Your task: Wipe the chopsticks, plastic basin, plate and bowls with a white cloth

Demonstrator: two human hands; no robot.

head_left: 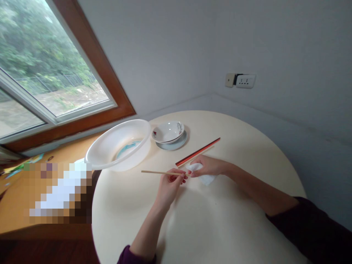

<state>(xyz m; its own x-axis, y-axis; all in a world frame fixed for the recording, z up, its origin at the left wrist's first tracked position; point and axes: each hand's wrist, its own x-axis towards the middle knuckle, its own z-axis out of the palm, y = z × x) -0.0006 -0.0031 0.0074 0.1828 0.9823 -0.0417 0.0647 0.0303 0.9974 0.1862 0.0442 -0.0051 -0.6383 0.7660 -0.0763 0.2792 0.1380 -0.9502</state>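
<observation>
**Editor:** What is on your feed at the round cream-coloured desk [220,220]?

**Operator:** From my console I see the left hand [171,183] pinching a thin pale wooden chopstick [158,172] by one end, between thumb and fingertips. The stick lies nearly level just above the desk, and its free end points toward the window side. The right hand [208,167] is closed around a crumpled white cloth [206,179]. It rests on the desk just beside the chopstick's held end.

**Editor:** And around the hands?

**Operator:** A pair of long red chopsticks [198,150] lies flat on the desk along the right hand's far side. I cannot tell whether they touch it. Beyond the left hand, at the desk's left edge, sits a wide white plastic basin [110,143] with something blue-green at its bottom. Just beside the basin, shallow white ceramic bowls [167,131] are stacked on a pale grey-blue plate [180,142]. A white wall socket [245,81] is mounted on the far wall. At left, a wood-framed window [110,95] looks onto trees.
</observation>
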